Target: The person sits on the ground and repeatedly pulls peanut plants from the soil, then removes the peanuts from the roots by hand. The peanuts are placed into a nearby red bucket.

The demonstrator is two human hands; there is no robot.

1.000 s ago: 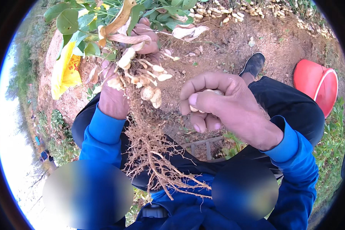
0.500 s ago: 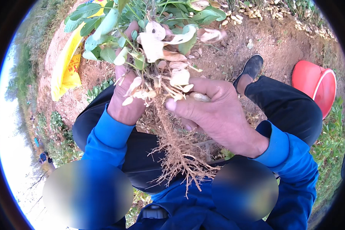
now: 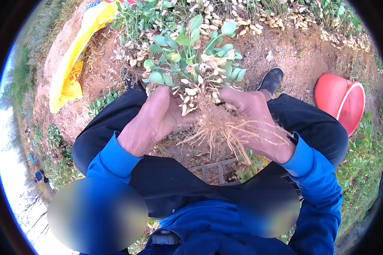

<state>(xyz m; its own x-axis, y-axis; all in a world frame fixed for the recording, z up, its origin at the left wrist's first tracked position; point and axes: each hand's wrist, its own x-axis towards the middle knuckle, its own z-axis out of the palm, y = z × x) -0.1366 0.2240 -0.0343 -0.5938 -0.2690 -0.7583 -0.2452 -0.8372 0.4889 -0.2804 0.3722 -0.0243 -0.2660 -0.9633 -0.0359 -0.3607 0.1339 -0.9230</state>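
Observation:
Between my hands is an uprooted peanut plant (image 3: 202, 91), its leaves pointing away from me and its pale roots hanging toward my lap. Pale pods cluster around the base of its stems. My left hand (image 3: 157, 114) is closed around the left side of the stems, its fingertips partly hidden under leaves and pods. On the other side, my right hand (image 3: 255, 117) is closed by the base of the plant, thumb on top near the pods. A pod seems to sit between its thumb and fingers, partly covered by roots.
A red bucket (image 3: 327, 100) lies tipped on its side at the right. Yellow sacking (image 3: 70, 63) lies at the left. More peanut plants with pods (image 3: 247, 27) are heaped at the far side. A small frame (image 3: 212, 168) stands between my legs.
The plant has dropped lower and farther from my head, its roots swinging to the right. My left hand has turned and shows more plainly. My right hand has moved in closer to the stem base.

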